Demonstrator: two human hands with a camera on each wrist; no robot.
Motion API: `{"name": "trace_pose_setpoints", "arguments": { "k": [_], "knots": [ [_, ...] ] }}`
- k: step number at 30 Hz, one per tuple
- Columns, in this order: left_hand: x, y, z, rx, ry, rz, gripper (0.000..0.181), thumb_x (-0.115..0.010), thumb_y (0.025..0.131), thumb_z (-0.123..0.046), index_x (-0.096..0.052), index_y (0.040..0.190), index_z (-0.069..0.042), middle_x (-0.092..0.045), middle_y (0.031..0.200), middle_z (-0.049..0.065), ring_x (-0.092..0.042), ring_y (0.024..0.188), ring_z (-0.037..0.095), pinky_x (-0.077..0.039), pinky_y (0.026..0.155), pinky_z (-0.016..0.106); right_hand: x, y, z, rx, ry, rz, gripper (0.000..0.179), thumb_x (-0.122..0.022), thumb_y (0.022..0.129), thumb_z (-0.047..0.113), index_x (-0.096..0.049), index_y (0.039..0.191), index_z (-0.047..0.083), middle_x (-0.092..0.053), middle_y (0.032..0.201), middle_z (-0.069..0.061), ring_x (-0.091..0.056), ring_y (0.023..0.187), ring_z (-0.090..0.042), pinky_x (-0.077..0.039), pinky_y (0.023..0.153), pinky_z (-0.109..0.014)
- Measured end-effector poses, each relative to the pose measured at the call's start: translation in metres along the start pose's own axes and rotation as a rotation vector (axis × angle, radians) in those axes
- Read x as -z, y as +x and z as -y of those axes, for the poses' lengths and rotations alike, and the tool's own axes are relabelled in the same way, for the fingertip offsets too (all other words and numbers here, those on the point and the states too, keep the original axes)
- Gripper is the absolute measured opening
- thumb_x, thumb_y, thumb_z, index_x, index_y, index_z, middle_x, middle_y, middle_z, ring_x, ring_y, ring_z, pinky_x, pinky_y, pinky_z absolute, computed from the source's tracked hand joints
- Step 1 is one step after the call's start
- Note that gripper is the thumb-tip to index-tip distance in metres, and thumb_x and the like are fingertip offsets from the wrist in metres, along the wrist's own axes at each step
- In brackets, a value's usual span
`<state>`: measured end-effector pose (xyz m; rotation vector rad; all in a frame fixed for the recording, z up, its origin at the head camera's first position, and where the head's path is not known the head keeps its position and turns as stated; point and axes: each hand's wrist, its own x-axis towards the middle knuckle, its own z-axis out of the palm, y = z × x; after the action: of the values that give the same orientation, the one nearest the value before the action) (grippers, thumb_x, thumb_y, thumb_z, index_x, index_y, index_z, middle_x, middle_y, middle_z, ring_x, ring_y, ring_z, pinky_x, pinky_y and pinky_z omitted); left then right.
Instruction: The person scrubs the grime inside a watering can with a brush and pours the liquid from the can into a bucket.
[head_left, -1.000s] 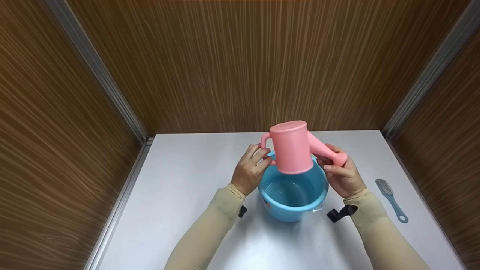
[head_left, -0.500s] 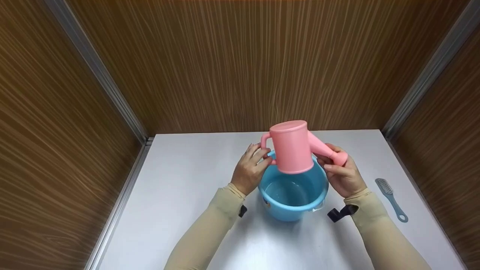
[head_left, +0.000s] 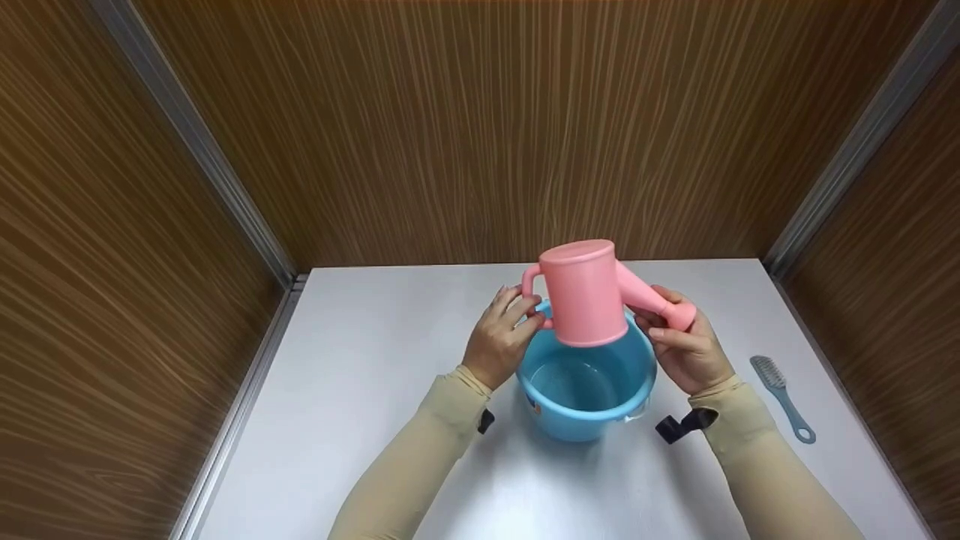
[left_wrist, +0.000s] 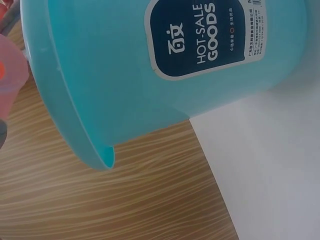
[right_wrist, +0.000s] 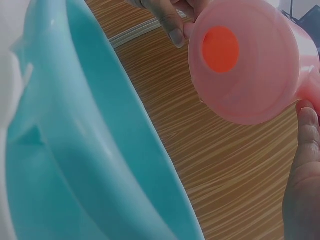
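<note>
A pink watering can (head_left: 585, 296) is held over the mouth of a light-blue bucket (head_left: 551, 405), its spout slanting down to the right. My left hand (head_left: 501, 337) grips the can's handle at the left. With my right hand (head_left: 686, 352) I hold the spout close to its wide end, thumb in front. The can's face turned toward the bucket shows a round orange spot in the right wrist view, where the can (right_wrist: 260, 75) hangs beyond the bucket's rim (right_wrist: 85, 115). The left wrist view is mostly bucket wall (left_wrist: 125, 75) with a dark label (left_wrist: 205, 35).
A grey-blue brush (head_left: 784, 401) lies on the white table (head_left: 360, 360) to the right of my right hand. Wood-grain panels (head_left: 465, 135) enclose the table at the back and both sides. The bucket's white handle fitting (head_left: 637, 412) shows at its right.
</note>
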<state>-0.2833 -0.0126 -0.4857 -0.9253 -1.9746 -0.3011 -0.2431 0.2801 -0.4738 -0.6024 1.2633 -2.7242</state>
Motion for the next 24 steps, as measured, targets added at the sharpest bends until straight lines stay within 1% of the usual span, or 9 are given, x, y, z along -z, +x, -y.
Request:
{"name": "trace_pose_setpoints", "arguments": {
  "k": [4,9,14,16,19,24],
  "knots": [
    [0.0005,0.0003,0.0002,0.003,-0.003,-0.001,0.016,-0.067,0.091,-0.021,-0.073,0.105,-0.015,-0.063,0.118,0.002,-0.052,0.121,0.022,-0.038,0.103,0.039,0.0005,0.0010,-0.0005,0.001,0.010,0.014,0.055,-0.038,0.085,-0.025,-0.045,0.132,0.001,-0.054,0.126,-0.018,-0.057,0.115,-0.032,-0.042,0.101,-0.039],
    [0.0009,-0.0001,-0.0002,0.004,-0.010,-0.002,0.017,-0.067,0.091,-0.021,-0.073,0.105,-0.015,-0.063,0.118,0.003,-0.052,0.122,0.022,-0.038,0.103,0.040,0.0012,0.0006,-0.0012,-0.001,-0.004,0.019,0.055,-0.037,0.085,-0.025,-0.044,0.133,0.001,-0.053,0.127,-0.017,-0.057,0.114,-0.031,-0.043,0.100,-0.039],
    [0.0006,-0.0013,-0.0001,0.002,-0.003,0.008,0.016,-0.067,0.091,-0.020,-0.073,0.106,-0.015,-0.063,0.119,0.002,-0.052,0.122,0.022,-0.039,0.103,0.040,0.0004,-0.0001,-0.0021,0.009,-0.026,0.009,0.056,-0.038,0.084,-0.025,-0.045,0.133,0.001,-0.052,0.127,-0.017,-0.056,0.114,-0.031,-0.043,0.100,-0.037],
    [0.0004,-0.0010,-0.0001,0.003,-0.006,0.004,0.016,-0.067,0.091,-0.021,-0.073,0.105,-0.015,-0.063,0.118,0.002,-0.052,0.121,0.022,-0.038,0.103,0.040,0.0001,-0.0001,-0.0025,0.012,-0.035,-0.005,0.056,-0.039,0.084,-0.024,-0.046,0.133,0.001,-0.053,0.127,-0.017,-0.057,0.114,-0.031,-0.044,0.099,-0.037],
    [-0.0002,-0.0002,-0.0002,0.002,-0.011,-0.010,0.015,-0.067,0.091,-0.022,-0.073,0.103,-0.015,-0.064,0.117,0.002,-0.053,0.120,0.022,-0.038,0.103,0.039,0.0004,-0.0002,-0.0023,0.016,-0.032,-0.006,0.055,-0.038,0.084,-0.024,-0.045,0.133,0.001,-0.054,0.126,-0.017,-0.057,0.114,-0.032,-0.044,0.099,-0.038],
    [-0.0009,-0.0002,0.0003,0.002,-0.022,-0.014,0.014,-0.067,0.091,-0.021,-0.073,0.102,-0.014,-0.064,0.116,0.002,-0.053,0.119,0.022,-0.039,0.103,0.040,-0.0004,-0.0003,-0.0017,0.006,-0.033,-0.007,0.055,-0.038,0.085,-0.023,-0.045,0.133,0.002,-0.053,0.128,-0.017,-0.057,0.115,-0.032,-0.044,0.099,-0.038]
  ]
}}
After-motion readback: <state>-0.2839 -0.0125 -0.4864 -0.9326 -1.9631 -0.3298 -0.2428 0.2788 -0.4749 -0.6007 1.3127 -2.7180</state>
